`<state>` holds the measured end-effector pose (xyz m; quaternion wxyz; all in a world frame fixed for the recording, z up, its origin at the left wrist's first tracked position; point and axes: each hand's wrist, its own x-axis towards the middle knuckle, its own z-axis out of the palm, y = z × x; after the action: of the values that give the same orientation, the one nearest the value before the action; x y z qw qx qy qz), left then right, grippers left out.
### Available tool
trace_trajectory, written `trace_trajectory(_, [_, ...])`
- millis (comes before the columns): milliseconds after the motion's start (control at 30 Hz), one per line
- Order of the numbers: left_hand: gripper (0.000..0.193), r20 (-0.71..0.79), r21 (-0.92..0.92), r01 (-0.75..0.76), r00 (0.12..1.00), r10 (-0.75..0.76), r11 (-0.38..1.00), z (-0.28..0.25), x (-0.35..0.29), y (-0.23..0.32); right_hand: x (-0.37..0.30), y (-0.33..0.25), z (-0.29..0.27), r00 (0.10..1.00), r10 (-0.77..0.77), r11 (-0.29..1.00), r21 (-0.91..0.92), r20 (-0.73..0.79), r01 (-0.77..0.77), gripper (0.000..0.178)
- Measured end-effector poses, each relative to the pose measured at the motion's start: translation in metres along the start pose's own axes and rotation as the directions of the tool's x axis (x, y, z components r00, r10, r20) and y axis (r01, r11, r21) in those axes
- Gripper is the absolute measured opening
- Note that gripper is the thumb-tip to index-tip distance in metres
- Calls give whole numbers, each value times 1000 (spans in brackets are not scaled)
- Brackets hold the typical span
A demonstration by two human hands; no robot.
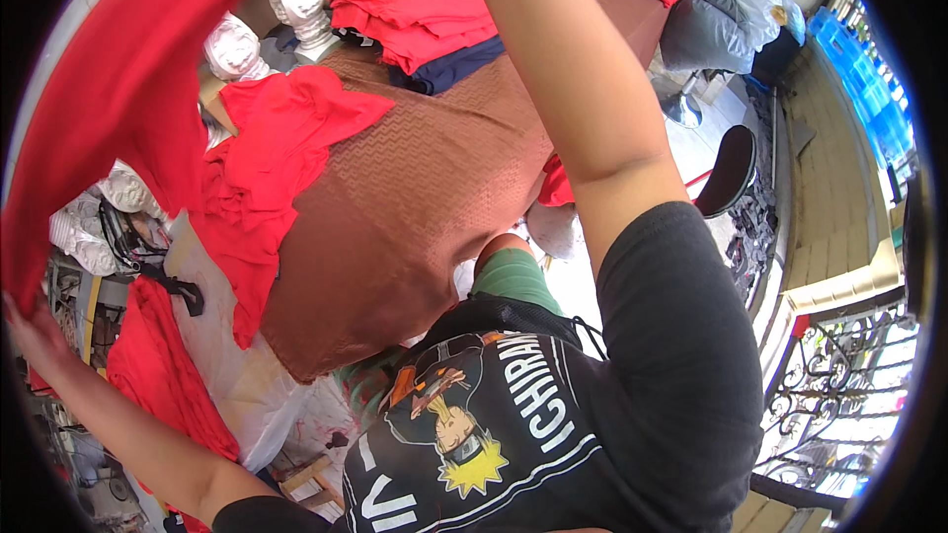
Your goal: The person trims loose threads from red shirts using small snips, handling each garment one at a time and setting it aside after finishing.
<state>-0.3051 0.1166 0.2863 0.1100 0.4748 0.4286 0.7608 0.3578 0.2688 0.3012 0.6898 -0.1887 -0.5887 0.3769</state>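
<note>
My left hand [38,334] is at the far left edge, closed on the lower edge of a large red cloth [128,109]. The cloth is stretched up toward the top of the view, and some of its folds hang down. My right forearm [558,49] reaches up past the top edge, so my right hand is out of sight. Below the raised cloth, a crumpled red cloth [262,168] lies over the left side of a table with a brown patterned cover [395,207]. Another red cloth [163,365] hangs lower, beside my left forearm.
A stack of folded red cloth [415,5] sits at the table's far side, on dark blue fabric [449,67]. White ornate balusters [296,0] stand behind. Bulging plastic bags [716,25] are at the far right, near a dark stool seat [729,171]. Clutter fills the left.
</note>
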Motion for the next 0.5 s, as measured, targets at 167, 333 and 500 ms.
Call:
trace_trajectory(167, [72,-90,330,482,872,-481,812,16,-180,-62,-115,85,-32,997,75,976,-206,5,-72,29])
trace_trajectory(333, [55,75,608,528,706,-704,593,-14,-278,-169,-210,160,-99,856,510,589,-693,-79,-415,36])
trace_trajectory(500, [33,410,740,-130,865,-289,660,152,-356,-141,-236,162,-160,923,352,575,-743,-153,-342,27])
